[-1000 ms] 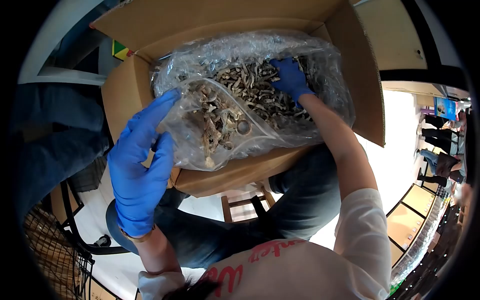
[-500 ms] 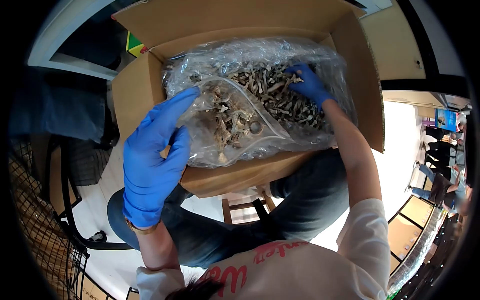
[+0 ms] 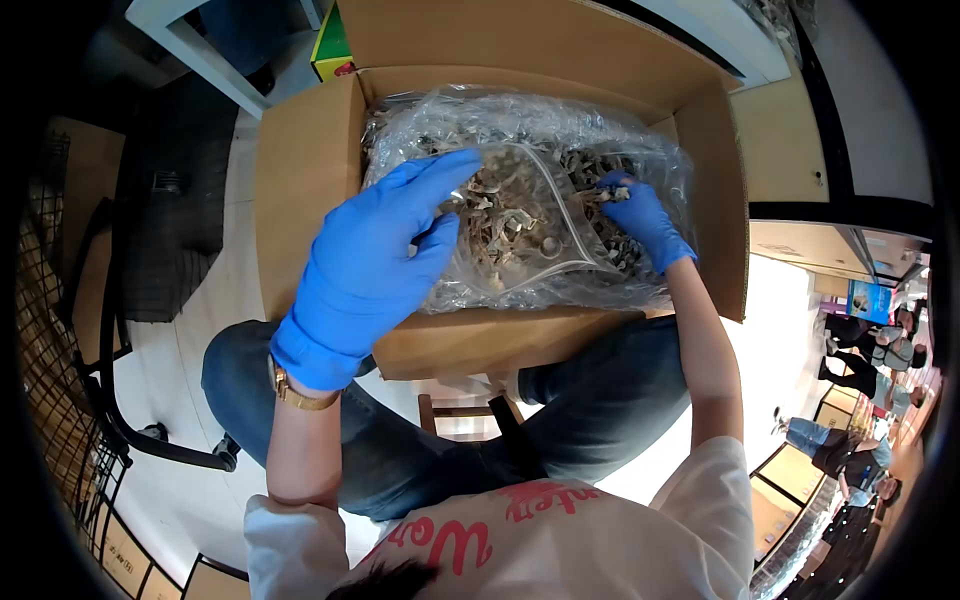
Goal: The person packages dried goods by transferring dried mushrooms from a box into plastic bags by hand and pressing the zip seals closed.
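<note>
The fingers of the left hand (image 3: pixel 365 275) are extended, with the thumb set apart from them in a moderate gap, at the left edge of a clear zip bag (image 3: pixel 522 215); whether they grip its film cannot be told. The fingers of the right hand (image 3: pixel 645 222) are curled narrowly about a few pale pieces (image 3: pixel 621 194), inside the right half of the open carton (image 3: pixel 480 342). Counted: two hands, both in blue gloves; one carton; one zip bag, lying within the carton, left of the right hand; one large clear liner (image 3: pixel 520 108), inside the carton walls; one gold-coloured band (image 3: pixel 300 398) on the left wrist, nearer the wearer than the carton. The loose dried pieces (image 3: pixel 625 252) in the carton are too many and too overlapped to count. The zip bag covers part of them, and its own contents are blurred by the film. The right fingertips are partly obscured among the pieces. Beyond the carton's far left corner, one green-and-yellow box (image 3: pixel 332 46) is partly cut off by the carton flap.
</note>
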Tool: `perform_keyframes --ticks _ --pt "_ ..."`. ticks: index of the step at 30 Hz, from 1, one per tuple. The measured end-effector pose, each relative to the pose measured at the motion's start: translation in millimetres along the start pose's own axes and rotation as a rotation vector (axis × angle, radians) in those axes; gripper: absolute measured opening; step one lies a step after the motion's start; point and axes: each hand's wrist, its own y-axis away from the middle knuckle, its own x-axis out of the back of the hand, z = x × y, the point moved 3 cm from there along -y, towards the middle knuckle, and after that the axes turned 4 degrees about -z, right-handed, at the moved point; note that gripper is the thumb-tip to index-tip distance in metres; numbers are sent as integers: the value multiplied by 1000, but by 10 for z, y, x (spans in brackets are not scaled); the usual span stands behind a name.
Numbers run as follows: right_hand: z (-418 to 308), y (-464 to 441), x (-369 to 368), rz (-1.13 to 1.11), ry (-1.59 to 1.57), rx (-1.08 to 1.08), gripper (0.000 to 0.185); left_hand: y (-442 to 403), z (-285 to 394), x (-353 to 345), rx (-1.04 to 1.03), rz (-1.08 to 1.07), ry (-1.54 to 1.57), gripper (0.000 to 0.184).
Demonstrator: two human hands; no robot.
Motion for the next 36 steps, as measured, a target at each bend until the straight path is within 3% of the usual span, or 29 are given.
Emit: perform_keyframes --ticks 2,4,7,10,14,19,23,24,25,26,30,32,36 --pt "-72 170 165 88 -217 0 28 17 33 5 -29 12 29 46" --pt "-215 386 345 130 -276 0 28 7 38 1 14 -49 6 46" --pt "-479 742 625 235 -345 41 24 10 27 -32 -80 -8 3 46" --pt "-644 1021 903 311 -597 93 20 -11 -4 -83 -29 -23 24 47" --pt "-1131 1242 1134 321 -718 183 19 -59 -42 -194 -93 28 112 49" --pt "-1550 1252 1372 322 -587 288 20 -108 38 -202 -43 -39 129 55" --pt "-1884 1190 1438 -147 -555 492 22 -115 -22 -201 -52 -41 196 59" --pt "-2026 1224 1438 -128 -479 452 24 -107 -38 -190 -59 -20 169 60" --pt "-2065 1146 1407 -102 -288 596 31 -87 -61 -202 -66 -22 184 60" --pt "-2140 1133 1362 -196 -362 514 36 -49 -74 -195 -55 -38 217 61" --pt "-2240 400 1026 -419 -215 674 39 -118 -339 -251 -1 -71 326 63" --pt "-2430 423 1037 -524 -157 507 40 -191 -491 -291 16 -58 372 63" --pt "-2544 283 935 -710 -136 476 39 -226 -321 -309 -1 -59 371 63"
